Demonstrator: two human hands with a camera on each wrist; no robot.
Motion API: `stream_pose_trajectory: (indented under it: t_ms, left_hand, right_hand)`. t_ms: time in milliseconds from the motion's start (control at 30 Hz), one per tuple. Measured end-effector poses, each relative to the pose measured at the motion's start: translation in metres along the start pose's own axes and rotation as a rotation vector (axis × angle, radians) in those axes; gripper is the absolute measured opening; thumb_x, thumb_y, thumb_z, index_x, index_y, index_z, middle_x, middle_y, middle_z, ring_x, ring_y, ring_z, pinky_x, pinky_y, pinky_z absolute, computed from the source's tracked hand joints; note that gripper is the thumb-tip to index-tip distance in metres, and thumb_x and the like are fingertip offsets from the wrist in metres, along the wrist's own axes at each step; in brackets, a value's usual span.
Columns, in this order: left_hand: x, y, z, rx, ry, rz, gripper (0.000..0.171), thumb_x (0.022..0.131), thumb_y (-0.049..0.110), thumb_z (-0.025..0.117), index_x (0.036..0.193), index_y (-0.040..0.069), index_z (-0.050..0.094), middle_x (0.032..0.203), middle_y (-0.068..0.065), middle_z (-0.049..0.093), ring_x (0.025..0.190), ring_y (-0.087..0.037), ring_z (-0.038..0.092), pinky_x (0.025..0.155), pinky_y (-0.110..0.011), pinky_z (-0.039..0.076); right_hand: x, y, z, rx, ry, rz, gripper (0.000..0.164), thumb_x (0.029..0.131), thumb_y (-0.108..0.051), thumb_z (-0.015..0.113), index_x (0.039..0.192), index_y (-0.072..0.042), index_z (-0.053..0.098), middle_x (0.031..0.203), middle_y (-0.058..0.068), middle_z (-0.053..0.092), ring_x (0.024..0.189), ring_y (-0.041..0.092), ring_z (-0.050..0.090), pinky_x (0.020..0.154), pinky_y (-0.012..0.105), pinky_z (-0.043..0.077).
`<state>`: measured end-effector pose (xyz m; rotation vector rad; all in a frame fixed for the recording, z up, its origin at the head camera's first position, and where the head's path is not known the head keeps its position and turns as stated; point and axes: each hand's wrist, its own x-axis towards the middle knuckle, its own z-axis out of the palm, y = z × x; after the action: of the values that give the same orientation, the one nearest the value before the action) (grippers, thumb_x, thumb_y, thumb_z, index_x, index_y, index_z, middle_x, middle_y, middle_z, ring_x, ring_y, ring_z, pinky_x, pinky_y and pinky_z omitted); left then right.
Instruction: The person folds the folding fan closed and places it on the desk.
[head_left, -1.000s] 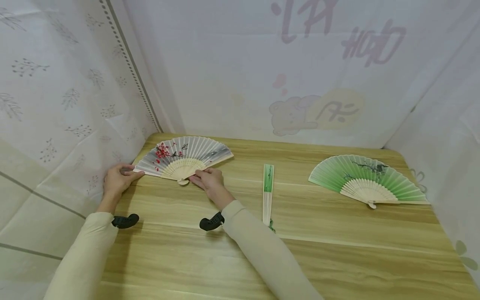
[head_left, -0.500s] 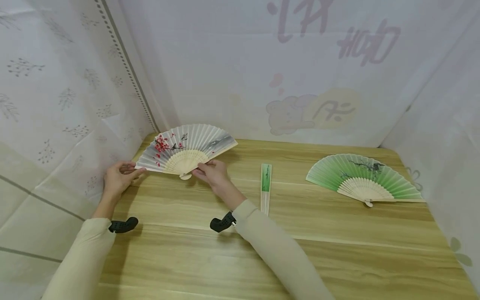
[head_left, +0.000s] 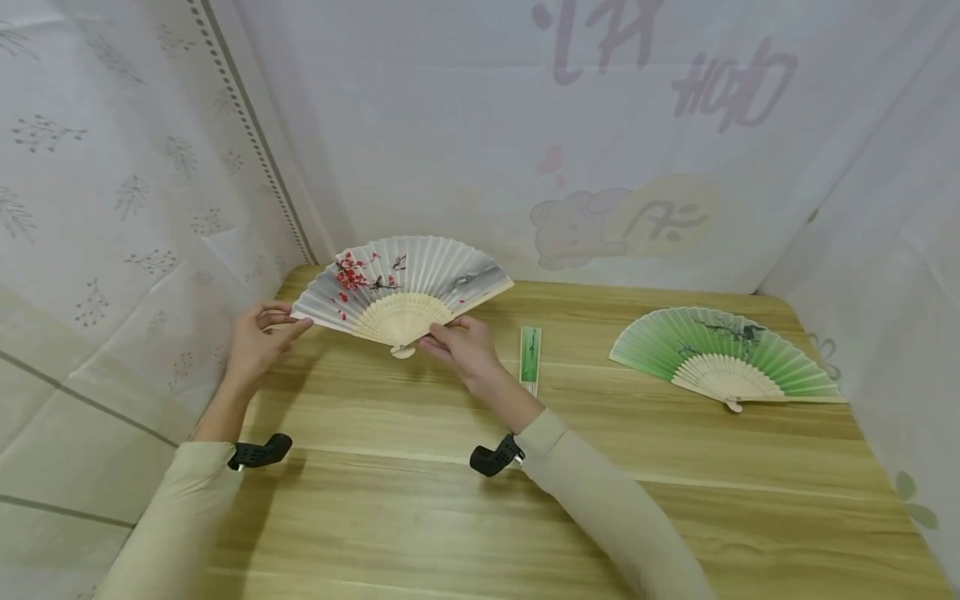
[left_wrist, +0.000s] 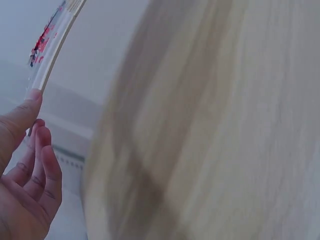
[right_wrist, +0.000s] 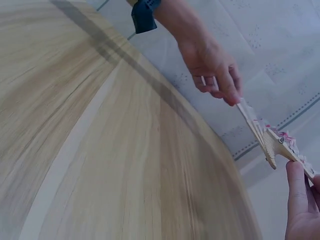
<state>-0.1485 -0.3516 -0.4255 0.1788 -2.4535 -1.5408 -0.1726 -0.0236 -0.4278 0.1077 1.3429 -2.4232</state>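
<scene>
Between my two hands, an opened grey-and-white folding fan (head_left: 402, 287) with red blossoms and small birds is held up above the table's far left part. My left hand (head_left: 258, 340) pinches the end of its left outer stick between thumb and fingers; in the left wrist view the thumb (left_wrist: 25, 112) presses on that edge. With thumb and fingers, my right hand (head_left: 468, 354) grips the right outer stick close to the pivot. The right wrist view shows the fan (right_wrist: 270, 142) edge-on, spanning from one hand to the other.
A folded green fan (head_left: 530, 358) lies on the wooden table (head_left: 420, 517), its lower part hidden behind my right forearm. Farther right rests an opened green fan (head_left: 727, 354). Printed white cloth (head_left: 420, 150) hangs behind the table and along both sides.
The blossom fan has risen off the table and shifted right, both hands moving with it. My right forearm now covers more of the folded green fan.
</scene>
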Motion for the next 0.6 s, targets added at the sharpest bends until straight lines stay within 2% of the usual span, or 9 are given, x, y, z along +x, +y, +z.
stream_pose_trajectory:
  t_ms: [133, 300, 433, 533, 600]
  left_hand:
    - [0.001, 0.014, 0.012, -0.059, -0.009, 0.05, 0.044, 0.092, 0.009, 0.077, 0.129, -0.004, 0.054, 0.097, 0.005, 0.066, 0.073, -0.004, 0.067, 0.062, -0.022, 0.055]
    - [0.001, 0.034, 0.028, -0.093, -0.037, 0.056, 0.041, 0.094, 0.01, 0.076, 0.128, -0.003, 0.056, 0.099, 0.005, 0.066, 0.076, -0.004, 0.066, 0.065, -0.021, 0.055]
    - [-0.003, 0.053, 0.041, -0.129, -0.063, 0.076, 0.039, 0.094, 0.009, 0.075, 0.125, -0.007, 0.058, 0.097, 0.003, 0.067, 0.075, -0.006, 0.066, 0.065, -0.023, 0.056]
    - [-0.01, 0.072, 0.051, -0.168, -0.089, 0.089, 0.038, 0.094, 0.007, 0.074, 0.124, -0.009, 0.058, 0.096, 0.0, 0.068, 0.073, -0.007, 0.065, 0.065, -0.023, 0.056]
    - [-0.013, 0.082, 0.057, -0.196, -0.104, 0.098, 0.036, 0.094, 0.006, 0.074, 0.123, -0.01, 0.058, 0.097, -0.002, 0.067, 0.073, -0.007, 0.066, 0.065, -0.023, 0.056]
  right_hand:
    - [-0.009, -0.01, -0.015, -0.001, -0.022, -0.021, 0.012, 0.098, 0.008, 0.061, 0.107, 0.011, 0.054, 0.092, 0.023, 0.069, 0.089, 0.03, 0.073, 0.088, 0.036, 0.055]
    - [-0.019, -0.022, -0.037, 0.008, -0.025, -0.055, 0.012, 0.099, 0.008, 0.06, 0.11, 0.01, 0.054, 0.088, 0.02, 0.07, 0.084, 0.025, 0.074, 0.087, 0.034, 0.055]
    - [-0.026, -0.031, -0.056, 0.012, -0.031, -0.083, 0.009, 0.1, 0.01, 0.058, 0.107, 0.01, 0.054, 0.087, 0.019, 0.07, 0.081, 0.023, 0.074, 0.087, 0.035, 0.055]
    - [-0.031, -0.037, -0.071, -0.001, -0.03, -0.112, 0.006, 0.1, 0.01, 0.058, 0.104, 0.011, 0.055, 0.089, 0.02, 0.07, 0.083, 0.024, 0.074, 0.088, 0.036, 0.055]
    - [-0.034, -0.041, -0.08, -0.028, -0.026, -0.128, 0.006, 0.1, 0.008, 0.058, 0.104, 0.01, 0.054, 0.091, 0.021, 0.07, 0.09, 0.032, 0.073, 0.09, 0.037, 0.054]
